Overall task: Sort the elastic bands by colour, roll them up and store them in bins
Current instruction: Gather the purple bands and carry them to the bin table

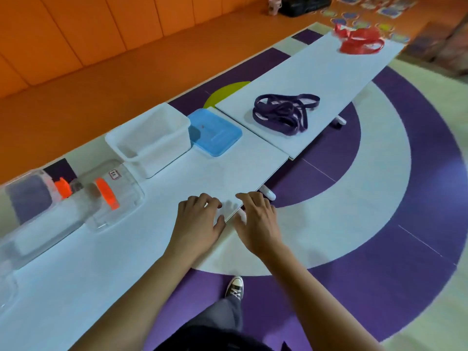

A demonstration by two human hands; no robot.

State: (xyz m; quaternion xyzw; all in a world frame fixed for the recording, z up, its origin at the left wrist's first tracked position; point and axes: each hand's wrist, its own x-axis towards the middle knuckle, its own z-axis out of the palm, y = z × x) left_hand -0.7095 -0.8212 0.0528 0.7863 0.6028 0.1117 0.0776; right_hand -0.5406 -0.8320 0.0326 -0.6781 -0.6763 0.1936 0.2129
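Two clear containers sit on the near counter, well to the left of the fingers. The outer clear bin shows a dark purple mass inside, possibly rolled bands, though blur prevents confirmation. The inner clear bin stands just beside it and carries an orange latch. Ahead and to the left of the fingers stands the white bin, open at the top. The blue lid lies flat against the white bin's right side.

Left hand: palm down near the counter's right edge, fingers bent, tips resting on the surface, holding nothing. Right hand: just beside the left, fingers spread and loosely bent over the counter's edge, holding nothing.

Purple elastic bands: a loose, tangled heap, unrolled, on the far counter, ahead and to the right of the fingers and well apart from them. Red elastic bands: a second loose heap at the far end of the same counter, farthest from the fingers, blurred. Below the hands, a shoe stands on the purple-and-cream floor.
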